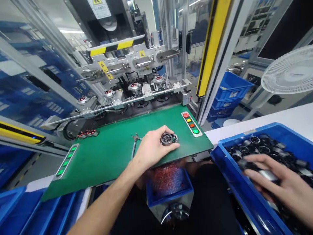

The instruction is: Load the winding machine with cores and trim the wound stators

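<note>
My left hand [153, 147] rests over the green work surface, its thumb and fingers closed around a round black-and-silver part [167, 139]. A second round part with a silver rim [174, 138] sits against it, also between the fingertips. At the blue bin [221, 156] on the right, my right hand [286, 182] grips a black-and-silver cylindrical part [266, 175]. Many similar dark parts [264, 149] lie heaped in that bin. Left of my left hand, a pair of pliers [135, 141] lies on the green surface [105, 153].
Behind the green surface stands a machine with a row of silver fixtures [134, 88]. Button panels [192, 124] flank it. A blue box with small red pieces [150, 199] is below the front edge. A white fan [288, 73] stands at right.
</note>
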### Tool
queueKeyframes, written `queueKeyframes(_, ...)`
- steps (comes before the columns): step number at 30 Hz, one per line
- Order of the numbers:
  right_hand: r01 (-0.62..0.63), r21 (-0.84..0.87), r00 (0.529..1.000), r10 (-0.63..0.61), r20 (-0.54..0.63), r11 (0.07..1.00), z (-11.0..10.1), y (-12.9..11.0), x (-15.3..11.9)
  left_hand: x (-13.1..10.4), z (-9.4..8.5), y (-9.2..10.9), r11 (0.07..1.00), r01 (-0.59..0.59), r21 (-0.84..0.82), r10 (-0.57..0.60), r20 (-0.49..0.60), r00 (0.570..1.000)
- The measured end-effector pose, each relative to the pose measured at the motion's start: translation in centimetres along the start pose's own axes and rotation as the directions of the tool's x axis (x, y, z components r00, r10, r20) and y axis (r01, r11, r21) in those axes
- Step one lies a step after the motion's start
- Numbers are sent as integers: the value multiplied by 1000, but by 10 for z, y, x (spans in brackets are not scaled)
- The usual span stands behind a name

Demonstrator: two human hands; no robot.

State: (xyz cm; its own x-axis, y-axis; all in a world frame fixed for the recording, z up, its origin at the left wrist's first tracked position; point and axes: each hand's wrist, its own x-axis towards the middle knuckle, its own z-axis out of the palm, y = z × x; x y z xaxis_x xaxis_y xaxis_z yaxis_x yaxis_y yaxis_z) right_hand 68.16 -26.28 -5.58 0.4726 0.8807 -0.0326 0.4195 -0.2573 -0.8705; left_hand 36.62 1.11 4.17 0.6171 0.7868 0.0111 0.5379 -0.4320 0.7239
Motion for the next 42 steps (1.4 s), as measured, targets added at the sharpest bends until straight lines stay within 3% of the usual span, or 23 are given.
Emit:
queueKeyframes(2,36,31,985,-41,169,999,30,-48,25,10,-8,-10,979,-11,202,3,39,999)
queueKeyframes(5,228,-51,926,-200,321,972,80,-100,67,23,-8,-24,971,-14,240,-5,76,997)
queueKeyframes(7,338,-221,904,-250,347,915,109,-116,93,26,-5,-31,974,-17,228,-1,81,997)
queueKeyframes(9,366,-344,907,-249,340,865,131,-121,116,26,-4,-36,982,-20,190,5,78,997)
queueKeyframes(12,373,-419,911,-242,334,828,146,-122,139,22,-9,-40,995,-21,99,15,58,998)
queueKeyframes(16,358,-437,922,-238,307,825,140,-123,147,12,-23,-41,960,44,-276,-31,51,998)
queueKeyframes(19,314,-372,941,-234,246,873,127,-122,140,0,-32,-37,717,212,-665,-131,170,977)
queueKeyframes(21,301,-308,947,-244,210,902,118,-118,132,-9,-37,-33,558,287,-779,-164,236,958)
queueKeyframes(22,299,-291,948,-248,200,909,115,-116,128,-14,-39,-32,525,310,-793,-179,253,951)
queueKeyframes(25,341,-307,937,-295,188,888,108,-111,117,-25,-42,-30,617,315,-721,-202,242,949)
queueKeyframes(29,534,-338,845,-494,204,775,100,-109,110,-33,-43,-32,753,222,-619,-115,208,971)
queueKeyframes(31,564,-332,825,-527,203,756,97,-109,107,-35,-41,-33,747,199,-634,-95,195,976)
queueKeyframes(37,576,-270,814,-572,101,772,94,-112,95,-43,-33,-34,694,254,-674,-183,176,967)
queueKeyframes(42,497,-183,868,-486,102,848,94,-114,91,-46,-22,-32,690,206,-693,-113,178,977)
